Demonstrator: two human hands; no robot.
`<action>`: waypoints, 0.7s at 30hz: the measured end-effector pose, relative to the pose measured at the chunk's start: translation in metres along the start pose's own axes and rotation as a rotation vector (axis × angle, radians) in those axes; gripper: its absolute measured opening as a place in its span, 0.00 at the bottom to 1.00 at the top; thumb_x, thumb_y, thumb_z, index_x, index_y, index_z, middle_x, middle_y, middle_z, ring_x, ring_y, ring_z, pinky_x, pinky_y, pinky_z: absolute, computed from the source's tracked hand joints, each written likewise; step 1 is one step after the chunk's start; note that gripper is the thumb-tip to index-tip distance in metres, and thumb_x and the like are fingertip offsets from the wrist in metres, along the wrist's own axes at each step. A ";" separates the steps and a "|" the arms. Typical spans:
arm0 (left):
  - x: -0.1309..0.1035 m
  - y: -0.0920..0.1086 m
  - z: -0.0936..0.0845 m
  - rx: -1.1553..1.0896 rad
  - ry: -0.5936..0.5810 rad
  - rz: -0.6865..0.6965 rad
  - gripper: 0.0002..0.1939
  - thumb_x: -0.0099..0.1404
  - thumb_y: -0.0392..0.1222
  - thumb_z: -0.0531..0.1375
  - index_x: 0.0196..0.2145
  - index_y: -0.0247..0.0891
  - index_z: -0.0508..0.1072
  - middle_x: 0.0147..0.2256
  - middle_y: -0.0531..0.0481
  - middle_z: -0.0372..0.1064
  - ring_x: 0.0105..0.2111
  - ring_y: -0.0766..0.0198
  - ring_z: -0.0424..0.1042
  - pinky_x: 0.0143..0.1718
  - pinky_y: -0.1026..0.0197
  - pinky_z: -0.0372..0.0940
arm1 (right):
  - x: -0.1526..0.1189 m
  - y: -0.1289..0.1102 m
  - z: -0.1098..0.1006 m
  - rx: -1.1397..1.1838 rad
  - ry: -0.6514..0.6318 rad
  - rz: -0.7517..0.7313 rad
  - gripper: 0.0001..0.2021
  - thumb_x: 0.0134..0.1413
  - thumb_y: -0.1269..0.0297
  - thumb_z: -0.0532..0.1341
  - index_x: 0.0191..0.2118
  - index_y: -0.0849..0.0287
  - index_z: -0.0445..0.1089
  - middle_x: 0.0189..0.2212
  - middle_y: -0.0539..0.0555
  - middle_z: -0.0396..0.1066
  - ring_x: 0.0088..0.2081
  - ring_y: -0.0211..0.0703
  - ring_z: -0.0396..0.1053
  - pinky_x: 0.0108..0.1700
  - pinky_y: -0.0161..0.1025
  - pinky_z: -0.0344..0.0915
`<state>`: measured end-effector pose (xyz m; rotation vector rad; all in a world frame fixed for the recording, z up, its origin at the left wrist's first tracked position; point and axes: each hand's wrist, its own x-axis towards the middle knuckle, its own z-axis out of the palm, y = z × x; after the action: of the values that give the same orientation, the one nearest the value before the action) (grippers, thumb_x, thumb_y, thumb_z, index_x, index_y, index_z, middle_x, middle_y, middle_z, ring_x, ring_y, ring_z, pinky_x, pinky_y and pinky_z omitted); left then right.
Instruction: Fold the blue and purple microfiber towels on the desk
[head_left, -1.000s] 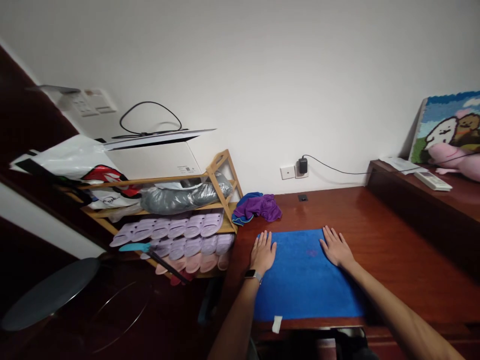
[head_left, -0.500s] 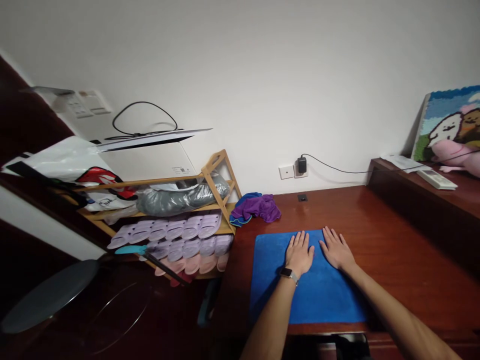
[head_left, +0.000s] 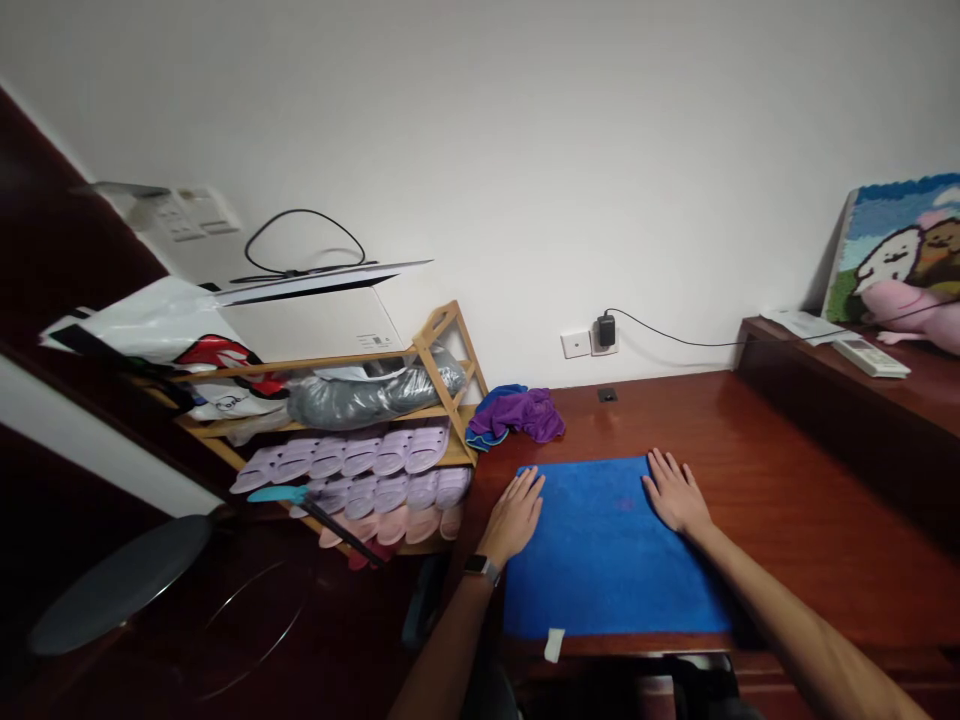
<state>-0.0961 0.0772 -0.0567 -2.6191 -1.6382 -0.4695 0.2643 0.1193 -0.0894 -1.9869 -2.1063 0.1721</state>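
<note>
A blue cloth (head_left: 600, 550) lies spread flat on the reddish-brown wooden desk (head_left: 810, 500). Over its left edge rests my left hand (head_left: 514, 515), palm down with fingers stretched out, a watch (head_left: 480, 567) on the wrist. My right hand (head_left: 677, 497) is laid flat across the cloth's upper right corner, fingers spread. Neither hand grips anything. At the cloth's lower left edge a small white tag (head_left: 554, 645) hangs over the desk's front edge.
Crumpled purple and blue cloths (head_left: 517, 415) lie at the desk's back left. A wooden rack (head_left: 442, 370) with several lilac slippers (head_left: 360, 455) stands left. A black adapter (head_left: 606, 329) is plugged into the wall. A raised shelf at right holds a white remote (head_left: 871, 358).
My left hand has slid left from the middle of the cloth to its left edge. The white tag now shows. My right hand has stayed near the upper right corner.
</note>
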 end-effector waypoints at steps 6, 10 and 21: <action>-0.077 0.052 -0.026 -0.077 0.032 0.178 0.23 0.78 0.41 0.52 0.67 0.47 0.66 0.68 0.48 0.64 0.68 0.56 0.63 0.67 0.48 0.64 | -0.069 0.015 -0.007 0.095 0.264 -0.245 0.28 0.74 0.53 0.43 0.64 0.57 0.72 0.70 0.58 0.62 0.71 0.52 0.58 0.73 0.55 0.50; -0.118 0.075 -0.028 -0.021 -0.060 0.193 0.33 0.78 0.44 0.54 0.75 0.46 0.49 0.73 0.46 0.53 0.70 0.53 0.57 0.67 0.46 0.63 | -0.128 0.025 0.014 0.072 0.221 -0.327 0.31 0.73 0.47 0.48 0.74 0.56 0.56 0.73 0.57 0.55 0.72 0.53 0.55 0.72 0.55 0.55; -0.162 0.051 -0.035 0.135 -0.060 0.240 0.37 0.78 0.47 0.55 0.76 0.39 0.44 0.71 0.42 0.55 0.68 0.52 0.62 0.64 0.49 0.67 | -0.147 0.034 0.030 -0.035 0.328 -0.327 0.32 0.72 0.47 0.50 0.75 0.55 0.53 0.71 0.56 0.59 0.71 0.54 0.57 0.69 0.57 0.58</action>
<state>-0.1251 -0.0934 -0.0584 -2.7024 -1.2932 -0.2637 0.2962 -0.0224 -0.1409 -1.5301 -2.1799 -0.2349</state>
